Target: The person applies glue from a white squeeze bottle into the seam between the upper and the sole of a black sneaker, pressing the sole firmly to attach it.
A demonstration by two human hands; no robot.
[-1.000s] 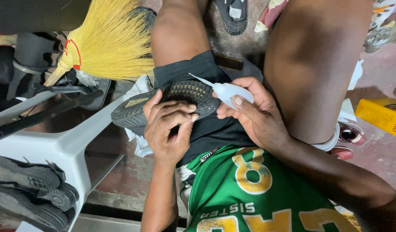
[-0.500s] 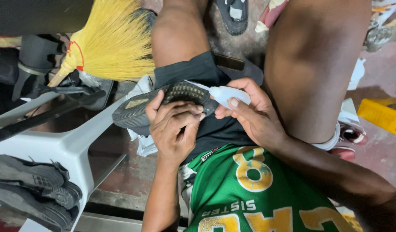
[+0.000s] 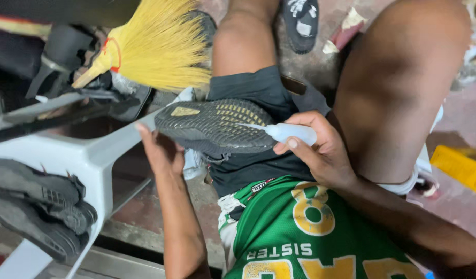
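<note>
Over the lap, left hand cupping shoe, right hand gripping glue bottle

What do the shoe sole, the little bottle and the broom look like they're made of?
Shoe sole: likely matte dark rubber, with a ribbed tread and yellowish patches. Bottle, held in the right hand: translucent whitish plastic, smooth, with a thin pointed nozzle. Broom: stiff yellow bristles, straw or plastic; the look leaves that open. The left hand supports the shoe.

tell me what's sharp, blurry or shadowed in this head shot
Head view: the shoe sole and squeeze bottle in the right hand are sharp; the left hand is softly blurred; the top left corner is in deep shadow; the broom is brightly lit.
</note>
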